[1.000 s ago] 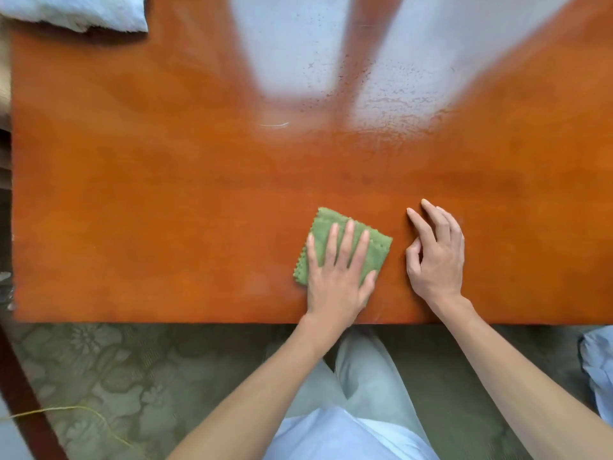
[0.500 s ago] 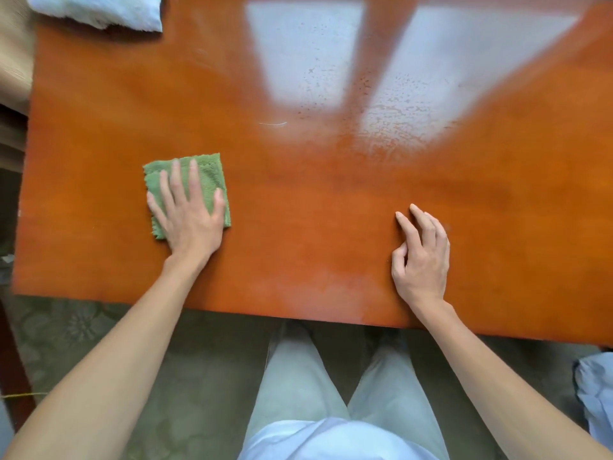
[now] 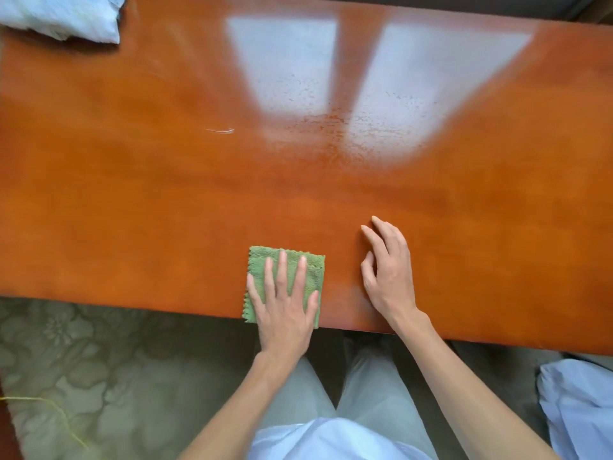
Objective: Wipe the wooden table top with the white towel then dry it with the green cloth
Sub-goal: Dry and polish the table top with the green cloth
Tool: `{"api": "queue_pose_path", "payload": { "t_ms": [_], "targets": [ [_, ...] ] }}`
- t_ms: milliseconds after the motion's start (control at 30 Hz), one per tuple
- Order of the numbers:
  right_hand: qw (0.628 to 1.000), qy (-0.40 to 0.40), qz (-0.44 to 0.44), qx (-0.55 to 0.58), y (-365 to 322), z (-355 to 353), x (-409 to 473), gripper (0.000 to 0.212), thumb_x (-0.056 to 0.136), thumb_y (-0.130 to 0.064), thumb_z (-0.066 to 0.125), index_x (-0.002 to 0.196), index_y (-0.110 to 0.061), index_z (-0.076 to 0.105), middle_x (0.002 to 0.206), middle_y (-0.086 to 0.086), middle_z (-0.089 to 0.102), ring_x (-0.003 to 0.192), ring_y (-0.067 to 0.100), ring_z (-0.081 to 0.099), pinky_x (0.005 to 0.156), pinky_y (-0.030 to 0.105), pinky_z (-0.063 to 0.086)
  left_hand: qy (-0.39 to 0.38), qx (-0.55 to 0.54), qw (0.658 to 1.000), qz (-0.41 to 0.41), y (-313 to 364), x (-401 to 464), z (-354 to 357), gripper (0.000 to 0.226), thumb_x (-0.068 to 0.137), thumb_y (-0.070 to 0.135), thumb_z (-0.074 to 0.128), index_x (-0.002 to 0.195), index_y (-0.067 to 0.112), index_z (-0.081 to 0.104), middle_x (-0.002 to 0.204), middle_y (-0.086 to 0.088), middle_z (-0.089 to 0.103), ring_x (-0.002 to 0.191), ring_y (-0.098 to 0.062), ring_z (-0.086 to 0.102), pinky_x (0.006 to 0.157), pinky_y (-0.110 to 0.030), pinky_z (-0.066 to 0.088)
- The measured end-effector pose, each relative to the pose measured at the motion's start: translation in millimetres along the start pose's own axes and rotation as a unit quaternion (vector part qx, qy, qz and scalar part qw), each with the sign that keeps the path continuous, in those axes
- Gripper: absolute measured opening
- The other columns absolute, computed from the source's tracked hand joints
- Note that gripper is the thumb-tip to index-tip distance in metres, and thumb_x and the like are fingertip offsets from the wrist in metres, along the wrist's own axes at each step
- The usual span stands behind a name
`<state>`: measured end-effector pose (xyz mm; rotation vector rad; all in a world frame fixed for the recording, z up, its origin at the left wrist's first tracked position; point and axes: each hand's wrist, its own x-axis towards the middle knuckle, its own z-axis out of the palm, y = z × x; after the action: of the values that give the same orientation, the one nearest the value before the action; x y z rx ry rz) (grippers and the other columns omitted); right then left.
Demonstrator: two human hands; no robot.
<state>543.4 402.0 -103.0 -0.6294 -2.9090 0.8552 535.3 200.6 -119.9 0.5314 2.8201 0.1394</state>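
Drying at the near edge of the table
My flat, open left hand presses the cloth; the wet patch lies straight beyond it; my right hand rests open, empty.

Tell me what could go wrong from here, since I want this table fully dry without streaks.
1. The green cloth under the left hand overlaps the wooden table's near edge; another pull toward the body could drag it off.
2. Droplets show in the window glare farther out, so the far half may be left wet.
3. The right hand rests bare on the surface and may leave prints.
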Motion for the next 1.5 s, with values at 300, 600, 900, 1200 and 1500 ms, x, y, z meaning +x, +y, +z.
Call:
{"api": "queue_pose_path", "payload": {
  "t_ms": [300, 600, 900, 1200, 1500],
  "targets": [
    [0.994, 0.008, 0.040, -0.103, 52.8, -18.5, -8.6, 0.045, 0.098, -0.021, 0.046, 0.143, -0.022, 0.044, 0.156, 0.002, 0.035, 0.143, 0.024, 0.028, 0.119, 0.041, 0.019, -0.019, 0.016, 0.987, 0.158, 77.7, 67.3, -5.9, 0.064, 0.097, 0.056, 0.033, 0.156, 0.031, 0.026, 0.164, -0.007, 0.021, 0.151, -0.029, 0.020, 0.118, -0.061, 0.014],
    [0.982, -0.007, 0.051, -0.184, 60.9, -10.7, -8.9, 0.051, 0.098, -0.035, 0.033, 0.148, -0.028, 0.034, 0.159, 0.002, 0.028, 0.144, 0.026, 0.026, 0.121, 0.044, 0.013, 0.013, -0.017, 0.998, -0.054, -81.1, 182.4, -57.8, 0.067, 0.094, 0.055, 0.025, 0.157, 0.030, 0.020, 0.166, -0.006, 0.013, 0.152, -0.029, 0.010, 0.119, -0.059, 0.004],
    [0.986, 0.004, 0.043, -0.163, 62.2, -13.9, -8.8, 0.050, 0.097, -0.032, 0.040, 0.147, -0.027, 0.038, 0.158, 0.002, 0.030, 0.144, 0.025, 0.027, 0.121, 0.041, 0.008, 0.072, -0.060, 0.968, -0.232, -156.5, 88.4, -42.2, 0.060, 0.101, 0.050, 0.023, 0.156, 0.029, 0.014, 0.164, -0.011, 0.015, 0.150, -0.034, 0.012, 0.116, -0.064, 0.008],
    [0.992, -0.017, 0.020, -0.124, 63.7, -24.9, -7.3, 0.050, 0.096, -0.027, 0.041, 0.147, -0.024, 0.040, 0.159, 0.002, 0.029, 0.146, 0.024, 0.024, 0.122, 0.038, 0.003, 0.015, 0.013, 0.999, -0.036, 58.6, 15.1, 5.2, 0.065, 0.097, 0.044, 0.030, 0.156, 0.020, 0.023, 0.163, -0.018, 0.020, 0.149, -0.039, 0.021, 0.116, -0.067, 0.015],
    [0.999, -0.002, 0.015, -0.033, 109.6, -68.9, -4.6, 0.055, 0.091, -0.006, 0.048, 0.144, -0.015, 0.043, 0.152, 0.005, 0.041, 0.141, 0.024, 0.032, 0.119, 0.036, 0.023, 0.001, 0.017, 0.978, 0.210, 166.9, 103.4, -3.8, 0.063, 0.096, 0.051, 0.038, 0.154, 0.027, 0.032, 0.163, -0.008, 0.025, 0.150, -0.030, 0.023, 0.117, -0.062, 0.016]
  ]
}}
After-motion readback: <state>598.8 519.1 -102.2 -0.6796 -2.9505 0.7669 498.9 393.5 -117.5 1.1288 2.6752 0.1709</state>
